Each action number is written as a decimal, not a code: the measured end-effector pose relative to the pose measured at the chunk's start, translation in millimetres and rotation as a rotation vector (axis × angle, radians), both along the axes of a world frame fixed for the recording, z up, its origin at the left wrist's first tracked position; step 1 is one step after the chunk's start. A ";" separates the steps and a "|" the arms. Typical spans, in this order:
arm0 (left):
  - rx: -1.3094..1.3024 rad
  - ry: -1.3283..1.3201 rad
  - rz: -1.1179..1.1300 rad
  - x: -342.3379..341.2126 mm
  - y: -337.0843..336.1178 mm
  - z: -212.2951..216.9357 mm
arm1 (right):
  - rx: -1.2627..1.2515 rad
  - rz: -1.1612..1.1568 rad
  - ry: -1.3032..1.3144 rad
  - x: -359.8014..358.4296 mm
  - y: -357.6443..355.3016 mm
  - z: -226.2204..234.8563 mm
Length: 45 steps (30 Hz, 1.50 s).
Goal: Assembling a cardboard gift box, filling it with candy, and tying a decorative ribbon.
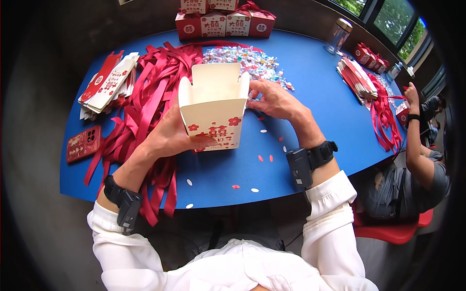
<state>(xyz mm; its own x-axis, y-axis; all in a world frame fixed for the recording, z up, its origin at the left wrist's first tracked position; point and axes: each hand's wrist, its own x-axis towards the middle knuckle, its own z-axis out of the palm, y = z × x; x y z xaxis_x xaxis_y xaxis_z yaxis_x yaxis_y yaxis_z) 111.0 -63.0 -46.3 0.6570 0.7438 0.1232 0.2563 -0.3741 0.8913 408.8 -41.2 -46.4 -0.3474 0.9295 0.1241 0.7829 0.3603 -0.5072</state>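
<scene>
My left hand (171, 131) is wrapped round the left side of a white gift box (227, 116) with red flowers and red print, its thumb across the printed front. The box is tilted, with its top flaps raised and its mouth uncovered. Just beyond the box's right edge is my right hand (276, 99), its fingers bent inward beside a heap of clear-wrapped candies (257, 63). The fingertips are partly hidden, so what they hold cannot be made out. A pile of loose red ribbons (155, 92) lies left of the box and runs under my left forearm.
Folded box blanks (109, 85) and a red phone (84, 144) lie at the left. Finished boxes (225, 24) stand at the back, a lidded bottle (338, 36) at the back right. Small paper petals (260, 158) dot the blue table (310, 63). Another person (422, 165) sits at the right.
</scene>
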 end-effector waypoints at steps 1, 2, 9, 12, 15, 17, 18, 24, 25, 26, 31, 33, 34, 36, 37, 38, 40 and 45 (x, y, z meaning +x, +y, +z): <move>0.012 0.008 0.012 0.3 -0.3 0.5 | 0.001 -0.001 0.000 0.5 -0.2 1.9; 0.015 0.015 0.021 -0.3 -1.0 0.6 | -0.022 -0.003 0.001 -0.1 0.5 2.4; 0.029 -0.021 0.011 -3.1 0.1 -4.1 | -0.003 0.036 -0.049 0.6 -1.3 8.4; 0.015 -0.006 0.007 -1.2 0.2 -3.3 | -0.027 0.012 -0.091 9.0 -1.1 7.1; 0.020 -0.019 -0.002 -2.6 -0.1 -3.5 | -0.110 -0.060 -0.037 9.1 -4.8 11.9; 0.018 0.006 0.016 -4.4 -0.4 -4.3 | -0.100 -0.057 -0.037 10.7 -3.2 7.7; 0.017 0.014 0.021 -4.4 -0.4 -4.5 | -0.090 -0.054 -0.039 11.9 -2.4 6.3; 0.016 -0.022 -0.007 -4.4 2.0 -8.0 | -0.080 0.036 -0.134 18.3 -0.1 2.5; 0.029 -0.010 -0.006 -4.4 2.3 -7.9 | -0.080 0.036 -0.134 20.0 0.9 1.8; 0.034 -0.003 -0.006 -4.2 2.4 -8.3 | -0.068 0.065 -0.121 20.9 2.2 0.9; 0.005 -0.031 -0.016 -3.9 2.7 -8.1 | -0.068 0.123 -0.123 22.9 1.1 6.1; 0.005 -0.036 -0.022 -4.2 3.3 -8.5 | -0.212 0.079 -0.135 20.6 -2.6 12.6; 0.020 -0.028 -0.015 -3.5 3.0 -7.8 | -0.213 0.079 -0.135 19.8 -4.1 14.1; 0.034 -0.017 -0.002 -4.6 0.9 -5.0 | -0.237 0.079 -0.176 16.3 -6.5 15.0; 0.022 -0.005 0.014 -5.4 -0.4 -3.7 | -0.238 0.083 -0.174 13.8 -7.3 12.3; 0.017 -0.002 0.020 -4.7 -0.5 -3.6 | -0.163 0.099 -0.165 12.7 -9.2 10.9; -0.010 -0.014 0.023 -3.9 -0.1 -5.2 | -0.088 0.116 -0.156 8.9 -7.3 8.4; -0.020 -0.001 0.010 -1.8 -0.3 -4.3 | -0.126 0.080 -0.144 5.0 -3.5 7.4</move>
<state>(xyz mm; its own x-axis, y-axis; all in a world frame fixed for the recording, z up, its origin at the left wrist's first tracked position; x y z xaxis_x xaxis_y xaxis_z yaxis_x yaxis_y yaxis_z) 109.2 -63.4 -50.6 0.6491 0.7529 0.1087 0.2594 -0.3533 0.8988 413.8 -44.7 -38.9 -0.4260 0.9035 -0.0477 0.8221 0.3646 -0.4373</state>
